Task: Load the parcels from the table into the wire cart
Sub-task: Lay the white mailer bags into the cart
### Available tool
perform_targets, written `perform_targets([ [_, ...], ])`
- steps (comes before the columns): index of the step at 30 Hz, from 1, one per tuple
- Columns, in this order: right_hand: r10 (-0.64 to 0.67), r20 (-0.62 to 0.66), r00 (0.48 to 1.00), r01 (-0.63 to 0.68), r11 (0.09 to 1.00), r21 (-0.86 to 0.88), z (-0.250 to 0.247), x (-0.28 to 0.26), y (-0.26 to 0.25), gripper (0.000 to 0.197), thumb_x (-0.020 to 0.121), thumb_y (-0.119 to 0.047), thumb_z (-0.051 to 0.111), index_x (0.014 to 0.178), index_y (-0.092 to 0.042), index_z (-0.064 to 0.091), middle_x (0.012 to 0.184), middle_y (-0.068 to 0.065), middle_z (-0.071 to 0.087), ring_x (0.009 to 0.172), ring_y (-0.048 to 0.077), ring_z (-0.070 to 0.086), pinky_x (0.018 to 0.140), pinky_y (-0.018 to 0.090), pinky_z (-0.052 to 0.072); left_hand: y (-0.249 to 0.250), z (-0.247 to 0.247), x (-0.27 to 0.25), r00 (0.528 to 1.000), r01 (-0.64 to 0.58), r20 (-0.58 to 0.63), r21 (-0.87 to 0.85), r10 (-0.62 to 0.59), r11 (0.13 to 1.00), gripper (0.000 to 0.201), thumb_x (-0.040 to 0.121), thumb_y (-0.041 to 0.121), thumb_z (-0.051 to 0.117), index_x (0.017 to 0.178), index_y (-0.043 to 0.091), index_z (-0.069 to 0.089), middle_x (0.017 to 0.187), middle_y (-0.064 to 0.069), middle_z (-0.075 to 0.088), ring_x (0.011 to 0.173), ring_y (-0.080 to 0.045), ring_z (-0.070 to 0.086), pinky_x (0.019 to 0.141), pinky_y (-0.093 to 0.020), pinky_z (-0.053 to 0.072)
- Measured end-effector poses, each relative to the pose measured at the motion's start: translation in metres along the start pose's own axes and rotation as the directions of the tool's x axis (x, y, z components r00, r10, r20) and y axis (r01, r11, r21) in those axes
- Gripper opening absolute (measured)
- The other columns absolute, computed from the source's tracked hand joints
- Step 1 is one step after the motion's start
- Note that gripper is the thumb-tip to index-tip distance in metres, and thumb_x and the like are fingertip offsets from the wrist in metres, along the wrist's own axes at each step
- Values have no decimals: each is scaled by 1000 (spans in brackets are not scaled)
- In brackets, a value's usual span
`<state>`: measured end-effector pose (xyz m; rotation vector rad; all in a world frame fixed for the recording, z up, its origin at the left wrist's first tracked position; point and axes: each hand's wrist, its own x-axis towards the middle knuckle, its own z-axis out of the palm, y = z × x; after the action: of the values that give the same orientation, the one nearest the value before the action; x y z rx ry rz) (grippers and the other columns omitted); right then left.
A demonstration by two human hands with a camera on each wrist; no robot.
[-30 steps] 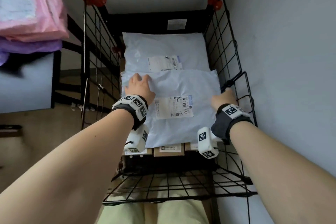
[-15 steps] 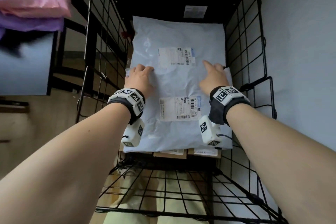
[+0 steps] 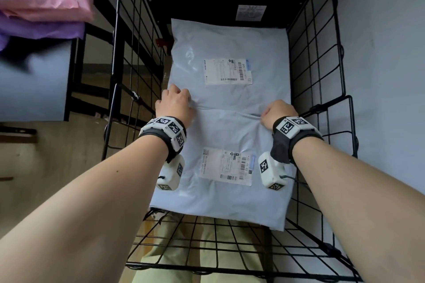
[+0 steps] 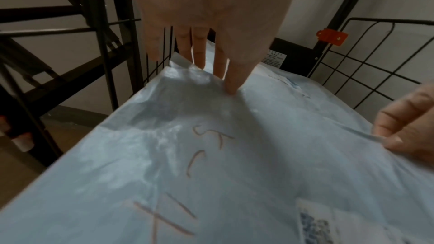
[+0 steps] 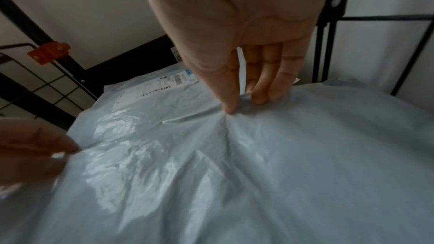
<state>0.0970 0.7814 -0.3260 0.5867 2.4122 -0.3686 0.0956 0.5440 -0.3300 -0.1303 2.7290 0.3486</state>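
Near parcel [image 3: 227, 135]: soft, slick poly mailer lying in the wire cart [image 3: 317, 71] at its near end, overlapping the far parcel [image 3: 230, 48] — probably light, and it creases where pulled.
Grip spot: the loose film along its far edge looks easiest.
Left hand [image 3: 176, 107]: fingers curled, gripping that edge by the cart's left wall.
Right hand [image 3: 279, 114]: thumb and fingers pinching the same edge near the right wall.
Cart contents: two pale blue parcels — anything beneath is hidden.
Table: pink and purple parcels [image 3: 43, 0] still waiting.
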Motion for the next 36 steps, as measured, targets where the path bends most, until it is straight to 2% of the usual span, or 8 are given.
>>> perform_targets([
  [5, -25, -106, 994, 30, 999, 43, -5, 6, -8, 21, 91, -14, 53, 105, -9, 68, 112, 13, 66, 102, 32, 62, 75, 27, 44, -7, 8, -1, 994, 87, 69, -11, -86, 996, 21, 91, 17, 53, 110, 11, 57, 126, -11, 37, 119, -32, 36, 92, -43, 44],
  [10, -12, -82, 997, 15, 999, 40, 11, 6, -8, 23, 90, -12, 53, 107, -12, 68, 114, 13, 65, 103, 33, 62, 85, 31, 50, -8, 8, 3, 971, 199, 150, -76, -186, 977, 26, 88, 16, 55, 114, 10, 58, 136, -16, 34, 125, -36, 35, 103, -47, 38],
  [14, -4, -77, 997, 12, 995, 100, 10, 11, -11, 21, 89, -11, 54, 104, -11, 69, 112, 12, 66, 99, 32, 63, 81, 30, 51, -11, 1, 9, 982, 187, 40, -77, -185, 979, 20, 88, 22, 59, 105, 15, 67, 122, -13, 46, 114, -33, 46, 98, -46, 41],
  [19, -18, -79, 997, 26, 995, 96, 3, 14, -17, 25, 88, -9, 51, 107, -11, 68, 114, 11, 66, 101, 32, 62, 80, 28, 48, -12, -6, 14, 986, 161, -41, -45, -163, 986, 21, 83, 18, 63, 103, 14, 66, 123, -10, 44, 118, -31, 40, 97, -45, 38],
  [23, -21, -105, 994, 29, 996, 82, 0, 17, -16, 25, 88, -8, 51, 106, -11, 68, 114, 11, 66, 101, 31, 62, 78, 28, 48, -11, -11, 14, 998, 20, -53, -73, -24, 997, 65, 76, 23, 73, 134, 21, 42, 152, -10, 20, 141, -29, 18, 110, -48, 25],
  [26, -75, -176, 982, 89, 993, 74, -3, 17, -18, 27, 85, -5, 53, 107, -15, 66, 122, 11, 57, 112, 30, 54, 84, 29, 45, -1, -16, 21, 979, -192, 76, 7, 191, 981, 92, 76, 34, 75, 150, 29, 20, 160, -4, -1, 148, -25, -1, 117, -50, 11],
  [30, -215, -161, 963, 213, 977, -25, 2, 12, -24, 60, 81, -10, 63, 136, -30, 50, 142, 9, 37, 130, 30, 33, 102, 35, 37, 12, -12, 32, 926, -291, 269, 67, 263, 954, 101, 77, 39, 75, 152, 31, 8, 160, -1, -6, 147, -26, -6, 116, -53, 9],
  [36, -236, -65, 970, 233, 971, -47, 11, 17, -26, 82, 79, -15, 70, 148, -33, 29, 156, 9, 18, 142, 31, 18, 112, 39, 30, 14, -2, 37, 927, -286, 292, 145, 236, 947, 106, 77, 38, 75, 151, 33, 1, 159, -3, -8, 147, -32, -4, 116, -55, 10],
])
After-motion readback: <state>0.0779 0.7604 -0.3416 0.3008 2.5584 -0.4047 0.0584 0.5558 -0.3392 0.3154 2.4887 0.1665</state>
